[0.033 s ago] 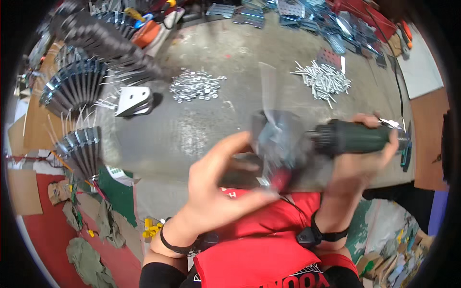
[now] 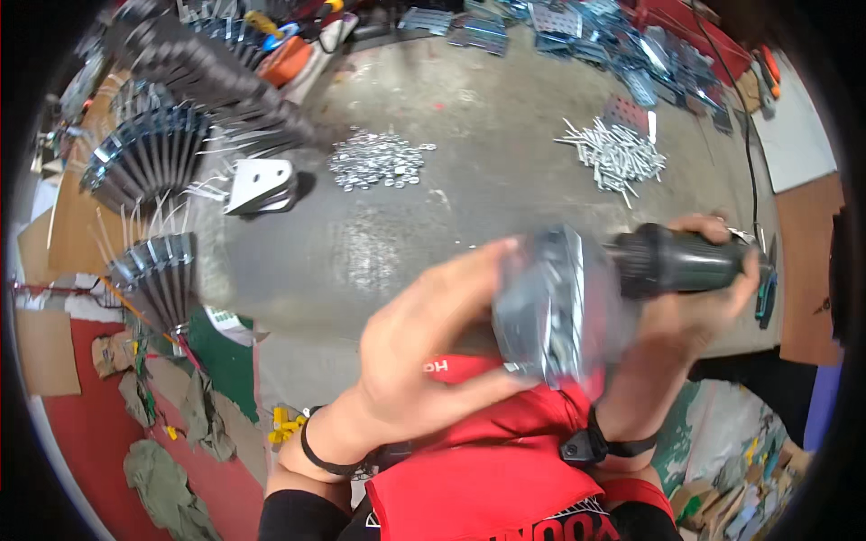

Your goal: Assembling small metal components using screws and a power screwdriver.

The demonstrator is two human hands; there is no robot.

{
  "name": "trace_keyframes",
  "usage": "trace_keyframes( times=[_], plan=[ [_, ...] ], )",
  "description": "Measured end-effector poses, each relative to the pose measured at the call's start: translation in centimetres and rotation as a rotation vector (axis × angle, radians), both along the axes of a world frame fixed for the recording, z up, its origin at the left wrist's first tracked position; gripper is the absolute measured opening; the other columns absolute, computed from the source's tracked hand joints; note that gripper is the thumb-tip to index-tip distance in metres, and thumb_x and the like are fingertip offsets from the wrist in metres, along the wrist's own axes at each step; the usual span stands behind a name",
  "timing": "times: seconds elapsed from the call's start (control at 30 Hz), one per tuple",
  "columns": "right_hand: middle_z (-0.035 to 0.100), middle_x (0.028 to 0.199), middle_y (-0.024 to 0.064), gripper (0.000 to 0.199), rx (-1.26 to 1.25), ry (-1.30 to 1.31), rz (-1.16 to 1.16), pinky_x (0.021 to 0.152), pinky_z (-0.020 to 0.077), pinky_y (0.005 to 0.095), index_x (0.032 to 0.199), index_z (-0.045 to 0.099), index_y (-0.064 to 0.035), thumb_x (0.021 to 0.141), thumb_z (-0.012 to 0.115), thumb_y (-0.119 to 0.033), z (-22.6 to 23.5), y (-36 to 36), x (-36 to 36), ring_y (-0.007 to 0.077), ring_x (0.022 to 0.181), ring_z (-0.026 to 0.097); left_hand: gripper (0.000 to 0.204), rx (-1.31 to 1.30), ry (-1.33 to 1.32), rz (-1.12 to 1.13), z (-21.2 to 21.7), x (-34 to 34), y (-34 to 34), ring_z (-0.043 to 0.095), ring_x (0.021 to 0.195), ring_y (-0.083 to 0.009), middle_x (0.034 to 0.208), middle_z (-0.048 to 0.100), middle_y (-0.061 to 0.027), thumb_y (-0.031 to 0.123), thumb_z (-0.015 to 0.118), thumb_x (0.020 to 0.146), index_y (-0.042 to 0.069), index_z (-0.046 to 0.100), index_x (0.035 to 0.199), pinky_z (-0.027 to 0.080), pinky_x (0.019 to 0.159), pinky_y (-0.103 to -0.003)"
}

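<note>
My left hand [image 2: 406, 334] curls round a blurred dark part with a silvery metal edge [image 2: 546, 307], its thumb below and fingers above. The exact kind of this part cannot be made out. On the right, my right hand [image 2: 708, 302] grips a dark green, cylinder-shaped electric screwdriver [image 2: 690, 261]. Its black nose points left at the part; whether the tip touches it is smeared by motion. Beyond the hands lie a heap of small shiny nuts [image 2: 374, 158] and, farther right, a heap of silvery screws [image 2: 622, 155].
White metal brackets [image 2: 260, 187] are stacked on the worktable [image 2: 352, 243]. Dark parts with white wires [image 2: 153, 149] fan out at the left. Blue-grey metal plates [image 2: 586, 41] crowd the far edge. A black cable [image 2: 750, 162] runs down the right side.
The dark part has shifted right and turned; the pale strip that stood up from it no longer shows. My left hand moved right with it. The screwdriver stays in my right hand.
</note>
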State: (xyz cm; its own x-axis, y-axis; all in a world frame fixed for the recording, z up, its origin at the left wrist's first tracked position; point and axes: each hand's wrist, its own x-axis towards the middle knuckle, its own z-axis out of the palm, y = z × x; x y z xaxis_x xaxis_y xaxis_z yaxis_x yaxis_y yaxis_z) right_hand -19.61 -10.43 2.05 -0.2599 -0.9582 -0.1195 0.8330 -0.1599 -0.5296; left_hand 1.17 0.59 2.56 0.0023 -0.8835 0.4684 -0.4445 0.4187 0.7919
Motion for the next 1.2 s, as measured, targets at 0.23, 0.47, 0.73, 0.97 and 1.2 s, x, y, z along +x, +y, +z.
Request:
trace_keyframes(
  times=[0.23, 0.47, 0.73, 0.97, 1.2],
  plan=[
    [0.048, 0.069, 0.0023, 0.036, 0.010, -0.028, 0.063, 0.070, 0.0467, 0.0285, 0.105, 0.048, -0.0004, 0.090, 0.050, -0.033, -2.3, 0.3, -0.5, 0.0137, 0.069, 0.051, 0.040, -0.249, -0.385, -0.054, -4.1, 0.5, 1.9, 0.061, 0.110, -0.0318, 0.123, 0.058, -0.0197, -0.003, 0.057, 0.078, 0.002, 0.059, 0.118, 0.056, 0.077, -0.032],
    [0.053, 0.071, 0.0021, 0.040, 0.006, 0.104, -0.007, 0.070, 0.0473, 0.0288, 0.109, 0.047, -0.0005, 0.090, 0.049, -0.036, -3.7, -0.3, -1.2, 0.0166, 0.072, 0.054, 0.054, -0.012, -0.419, 0.503, -1.8, 4.3, -0.9, 0.063, 0.100, -0.0337, 0.106, 0.065, -0.0185, -0.008, 0.062, 0.074, -0.001, 0.047, 0.126, 0.050, 0.084, -0.037],
    [0.057, 0.078, 0.0010, 0.036, -0.015, 0.012, 0.048, 0.069, 0.0484, 0.0373, 0.109, 0.050, -0.0045, 0.089, 0.053, -0.034, -5.1, -0.5, -2.3, 0.0168, 0.082, 0.058, 0.054, 0.046, -0.539, 0.599, -3.9, 8.6, -3.2, 0.057, 0.091, -0.0377, 0.095, 0.061, -0.0199, -0.015, 0.046, 0.070, -0.002, 0.046, 0.122, 0.046, 0.079, -0.045],
    [0.056, 0.073, 0.0034, 0.032, 0.007, 0.008, 0.104, 0.075, 0.0464, 0.0321, 0.104, 0.049, -0.0043, 0.089, 0.051, -0.032, -4.1, -0.3, -1.4, 0.0191, 0.077, 0.056, 0.052, 0.120, -0.345, 0.418, -3.1, 5.0, -0.2, 0.064, 0.095, -0.0282, 0.100, 0.064, -0.0158, -0.021, 0.041, 0.073, 0.000, 0.052, 0.120, 0.049, 0.084, -0.034],
    [0.058, 0.073, 0.0034, 0.033, 0.025, 0.004, 0.068, 0.077, 0.0464, 0.0339, 0.103, 0.050, -0.0044, 0.089, 0.051, -0.034, -4.2, -0.4, -1.5, 0.0201, 0.078, 0.056, 0.022, 0.110, -0.704, 0.454, -1.8, 5.7, 0.1, 0.057, 0.077, -0.0318, 0.081, 0.057, -0.0112, 0.000, 0.068, 0.072, 0.002, 0.062, 0.092, 0.046, 0.066, -0.037]
  ],
)
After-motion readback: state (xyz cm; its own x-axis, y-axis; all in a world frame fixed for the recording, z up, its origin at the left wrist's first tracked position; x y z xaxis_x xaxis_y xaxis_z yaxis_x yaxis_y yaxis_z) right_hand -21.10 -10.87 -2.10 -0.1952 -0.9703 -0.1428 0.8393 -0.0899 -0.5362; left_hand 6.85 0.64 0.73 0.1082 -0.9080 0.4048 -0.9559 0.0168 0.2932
